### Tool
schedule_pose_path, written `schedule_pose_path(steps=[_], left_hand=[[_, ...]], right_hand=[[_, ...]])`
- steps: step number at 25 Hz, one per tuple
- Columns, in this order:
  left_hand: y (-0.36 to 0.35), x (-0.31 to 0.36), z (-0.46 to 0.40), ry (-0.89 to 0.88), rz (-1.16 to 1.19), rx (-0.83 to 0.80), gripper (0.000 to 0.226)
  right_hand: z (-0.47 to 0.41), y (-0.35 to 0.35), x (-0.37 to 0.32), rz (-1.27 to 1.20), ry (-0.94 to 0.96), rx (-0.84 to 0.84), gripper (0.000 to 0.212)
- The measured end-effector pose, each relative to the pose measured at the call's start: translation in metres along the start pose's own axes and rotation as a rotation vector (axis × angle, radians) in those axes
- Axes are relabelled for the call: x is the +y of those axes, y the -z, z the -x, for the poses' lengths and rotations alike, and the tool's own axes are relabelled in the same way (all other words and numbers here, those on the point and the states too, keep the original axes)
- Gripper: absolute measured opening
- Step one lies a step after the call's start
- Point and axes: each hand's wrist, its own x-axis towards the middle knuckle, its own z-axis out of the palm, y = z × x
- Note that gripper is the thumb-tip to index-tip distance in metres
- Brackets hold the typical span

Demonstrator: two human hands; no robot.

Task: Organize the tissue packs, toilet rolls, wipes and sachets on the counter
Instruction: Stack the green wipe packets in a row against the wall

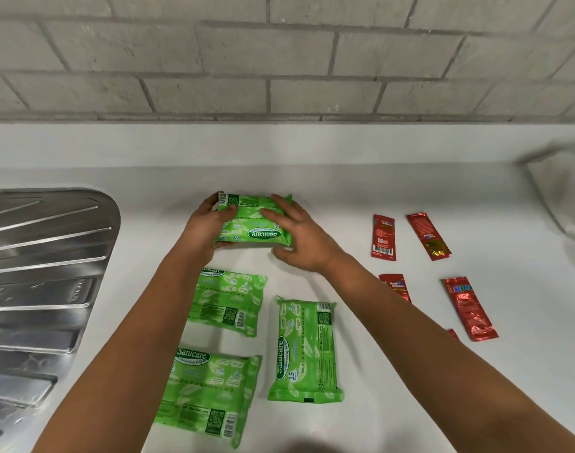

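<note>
1. Left hand (205,227) grips the left end of the far Sanicare wipes pack (254,223), thumb over the top and fingers curled round the edge; right hand (299,238) lies on its right end with fingers fairly straight, pressing, not wrapped. The two-sided hold looks meant to square the pack.
2. That pack sits toward the back of the surface (344,191), near the middle, label upside down to the viewer. Resting or just lifted: cannot tell.
3. Three more wipes packs lie nearer the front edge: middle pack (229,302) directly in front of the held one, front-left pack (207,395) in front of that, and an upright-turned pack (304,351) just to their right. The first three roughly form a column; the turned one is probably still unsorted.
4. Red sachets (383,237) lie well apart to the right, loosely in rows, seemingly their own group.
5. Steel sink drainboard (44,273) borders the left edge; a pale blurred bag (560,197) sits at the far right edge.
6. No tissue packs or toilet rolls visible.
</note>
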Motion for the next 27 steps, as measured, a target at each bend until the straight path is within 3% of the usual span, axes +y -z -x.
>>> schedule_pose_path(steps=[2,5,13,17,18,21,24,27], left_hand=[[-0.003,0.006,0.000,-0.014,0.015,0.000,0.050],[-0.006,0.017,0.002,-0.031,0.000,-0.013,0.051],[-0.005,0.043,0.006,0.048,-0.069,-0.090,0.031],[-0.004,0.046,0.014,0.116,0.078,-0.135,0.012],[-0.003,0.047,0.017,0.133,0.118,-0.155,0.010],[-0.002,0.048,0.019,0.108,0.258,-0.173,0.035],[-0.001,0.046,0.018,-0.056,0.182,-0.125,0.054],[-0.004,0.044,0.021,-0.166,0.221,-0.233,0.061]], right_hand=[[-0.001,0.006,0.001,0.175,0.032,-0.041,0.078],[-0.005,0.020,0.000,0.345,0.116,0.043,0.064],[-0.011,0.036,-0.012,0.175,0.369,0.355,0.043],[-0.012,0.043,-0.019,0.102,0.407,0.470,0.039],[-0.012,0.044,-0.020,0.056,0.382,0.485,0.037],[-0.011,0.045,-0.024,-0.275,0.139,0.432,0.030],[-0.011,0.047,-0.027,-0.626,-0.104,0.322,0.024],[-0.012,0.048,-0.024,-0.732,-0.221,0.284,0.018]])
